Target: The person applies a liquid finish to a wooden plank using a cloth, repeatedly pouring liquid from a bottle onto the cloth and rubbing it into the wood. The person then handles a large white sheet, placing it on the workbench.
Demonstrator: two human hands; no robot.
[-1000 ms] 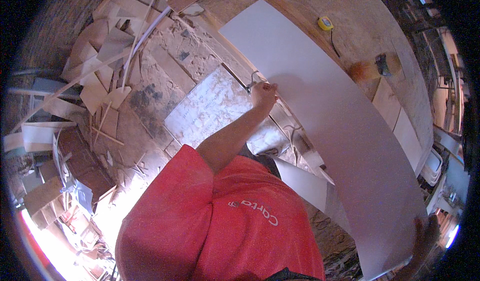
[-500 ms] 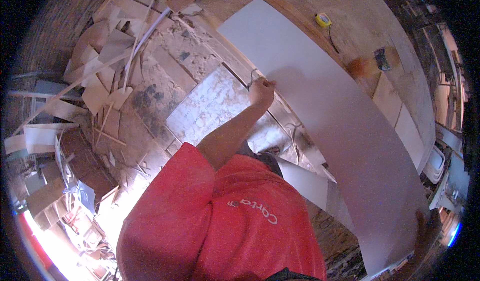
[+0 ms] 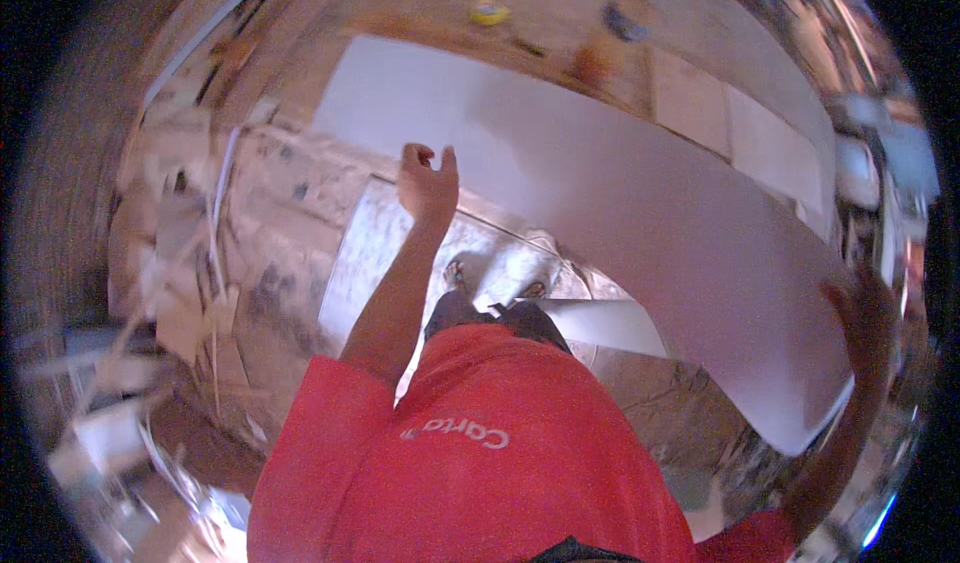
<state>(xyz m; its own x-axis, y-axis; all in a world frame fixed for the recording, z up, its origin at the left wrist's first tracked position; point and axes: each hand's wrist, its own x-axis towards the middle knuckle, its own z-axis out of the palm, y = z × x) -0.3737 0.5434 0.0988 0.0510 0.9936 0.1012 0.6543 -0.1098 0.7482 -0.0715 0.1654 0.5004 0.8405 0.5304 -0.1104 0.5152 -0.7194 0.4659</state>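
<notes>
A long white panel [image 3: 600,178] lies across the wooden worktable, running from the upper left to the lower right. My left hand [image 3: 428,185] is over its near long edge, toward the left end. Thumb and fingers are apart there, curled a little, with nothing between them. At the panel's right end is my right hand [image 3: 866,313], dark and somewhat blurred. Its fingers look spread, by the panel's edge; whether they press on it I cannot tell.
Beyond the panel lie a yellow tape measure [image 3: 489,13] and a dark blurred object [image 3: 626,23]. Pale boards [image 3: 770,143] rest at the back right. Wood offcuts [image 3: 185,303] litter the floor on the left. A white sheet [image 3: 355,253] lies on the floor near my feet.
My left hand has come off the panel's near edge and its fingers have parted. The whole view has turned, so the panel lies more crosswise and my right arm shows more.
</notes>
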